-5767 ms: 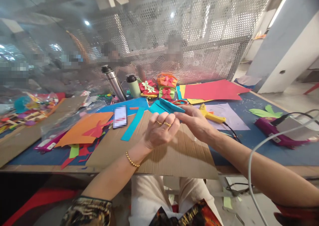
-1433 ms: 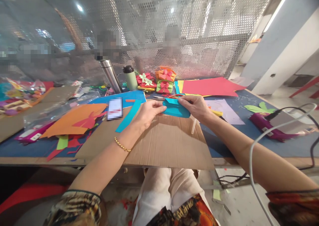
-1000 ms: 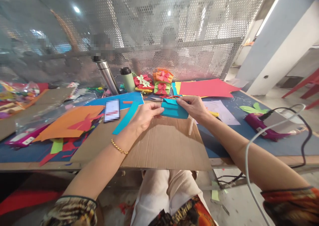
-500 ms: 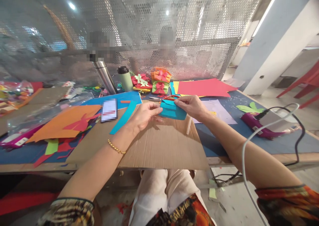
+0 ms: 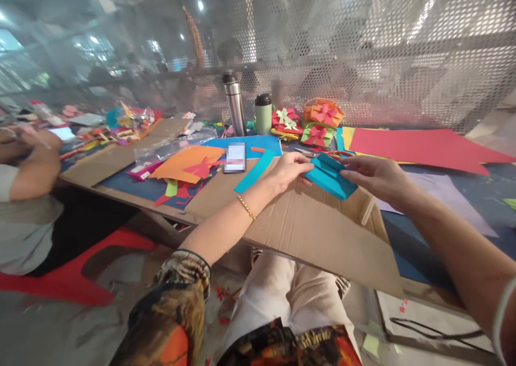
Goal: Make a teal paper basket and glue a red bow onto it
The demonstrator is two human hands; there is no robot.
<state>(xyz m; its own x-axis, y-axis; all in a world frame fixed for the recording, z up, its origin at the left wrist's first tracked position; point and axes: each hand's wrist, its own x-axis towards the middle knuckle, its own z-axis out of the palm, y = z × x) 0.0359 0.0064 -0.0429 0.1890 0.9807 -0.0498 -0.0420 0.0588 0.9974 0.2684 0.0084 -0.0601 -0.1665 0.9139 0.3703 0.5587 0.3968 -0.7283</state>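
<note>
A folded blue paper piece is held above the brown cardboard. My left hand pinches its left edge, and a gold bracelet circles that wrist. On the piece's right side, my right hand grips it between thumb and fingers. Left of my left hand, a loose blue strip lies on the cardboard beside a phone. Scissors with red handles show partly behind the folded piece. Under my right wrist is a clear stick.
Behind stand a steel flask, a green bottle and small paper baskets. Red sheets lie right, orange paper left. Another person's arm rests at the far left by a red chair.
The view has swung left, bringing another person into sight. The folded blue paper is now tilted, its folds more open to view, and both hands still hold it.
</note>
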